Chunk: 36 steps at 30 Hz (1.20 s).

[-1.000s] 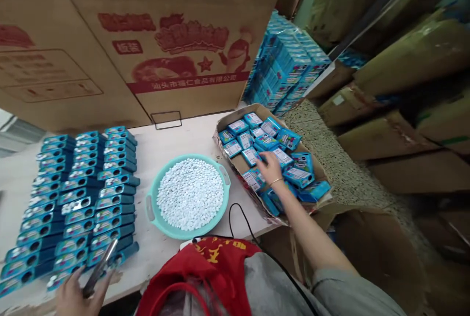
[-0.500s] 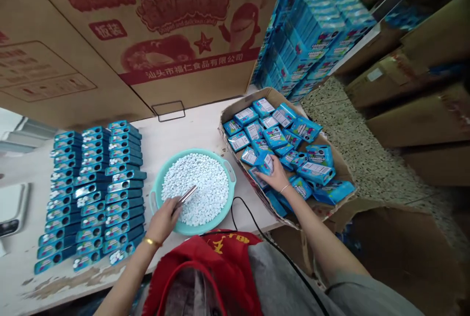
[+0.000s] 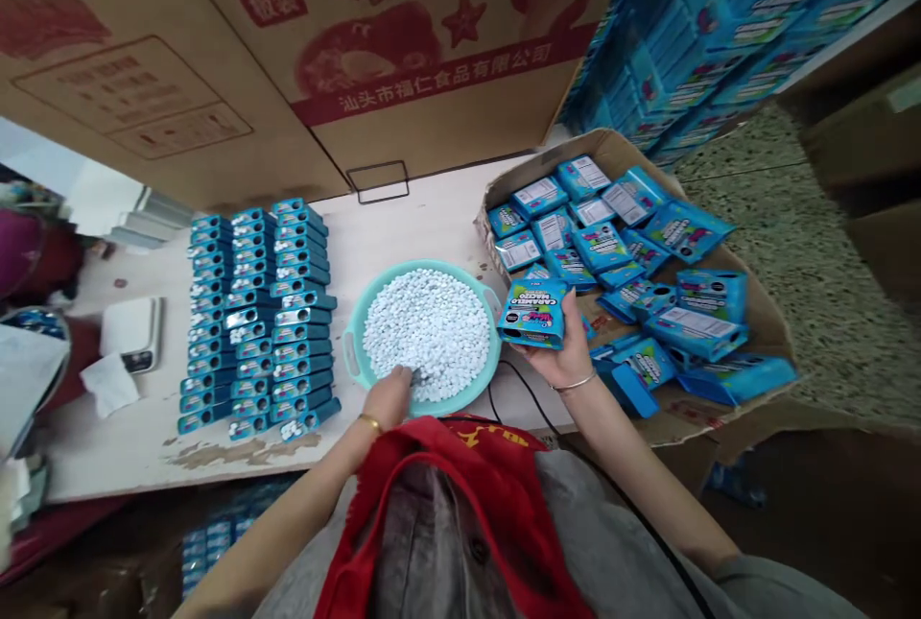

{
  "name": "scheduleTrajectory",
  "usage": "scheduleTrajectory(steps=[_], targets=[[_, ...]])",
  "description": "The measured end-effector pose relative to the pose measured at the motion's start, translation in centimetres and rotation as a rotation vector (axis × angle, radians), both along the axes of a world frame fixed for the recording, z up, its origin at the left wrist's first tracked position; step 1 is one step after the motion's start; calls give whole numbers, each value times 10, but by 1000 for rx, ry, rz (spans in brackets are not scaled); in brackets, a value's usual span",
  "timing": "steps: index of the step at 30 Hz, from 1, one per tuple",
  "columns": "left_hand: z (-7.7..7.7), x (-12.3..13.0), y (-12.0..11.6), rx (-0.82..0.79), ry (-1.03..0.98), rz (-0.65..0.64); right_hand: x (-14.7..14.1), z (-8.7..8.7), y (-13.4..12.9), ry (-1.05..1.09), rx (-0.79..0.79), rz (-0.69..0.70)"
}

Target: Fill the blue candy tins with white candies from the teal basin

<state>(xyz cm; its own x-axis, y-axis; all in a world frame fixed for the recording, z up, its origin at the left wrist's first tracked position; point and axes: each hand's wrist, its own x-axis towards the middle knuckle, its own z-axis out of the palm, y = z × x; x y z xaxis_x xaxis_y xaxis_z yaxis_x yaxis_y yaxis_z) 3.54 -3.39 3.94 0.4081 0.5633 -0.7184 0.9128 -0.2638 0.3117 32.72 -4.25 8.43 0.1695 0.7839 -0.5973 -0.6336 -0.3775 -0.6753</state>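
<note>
Fingers of the left hand (image 3: pixel 394 381) dig close together into the white mints (image 3: pixel 426 333) in a teal basin (image 3: pixel 424 266), and I can't tell if they hold any, while the right hand's fingers (image 3: pixel 570 317) grip a blue candy box (image 3: pixel 533 314) just beside the rim, with rows of blue boxes (image 3: pixel 277 331) and a cardboard tray (image 3: pixel 611 147) farther off on the counter (image 3: pixel 403 226).

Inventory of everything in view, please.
Large brown cardboard carton with red print: one, behind the pale table.
Blue tins: dozens, in rows, table's left.
Round teal plastic basin: one, mid-table, full of white pellets.
Open brown cardboard tray: one, table's right end, holding many blue packets.
Stacked blue cartons: many, upper right.
White flat device: one, far left.
Black cable: one, beside the basin.
Left hand grip: one, at the pellets.
Right hand grip: one, holding a blue packet beside the basin.
</note>
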Motion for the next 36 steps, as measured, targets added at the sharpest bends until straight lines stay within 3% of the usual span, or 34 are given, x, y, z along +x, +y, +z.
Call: scheduleTrajectory(steps=[5,8,10,13,19,22,24,26,31,36], targets=[[-35,46,21,143,-99,229,-17,-2,-22,7,29,15],[-46,67,38,163,-121,232,-25,0,-34,40,23,83],[-46,70,45,157,-136,201,-28,-2,-40,8,44,89],[-29,56,49,128,-135,137,-25,-7,-47,-43,48,45],[33,11,64,252,123,-129,-19,-27,-43,102,-57,46],[39,0,78,343,223,-118,-24,-35,-37,166,-102,8],[24,-3,85,399,228,-85,-27,-36,-35,183,-94,-4],[0,0,86,407,156,-61,-28,-35,-37,199,-84,3],[-56,29,63,288,-122,-1,-23,-30,-44,220,-76,48],[-73,41,40,221,-249,49,-25,-29,-40,145,-51,22]])
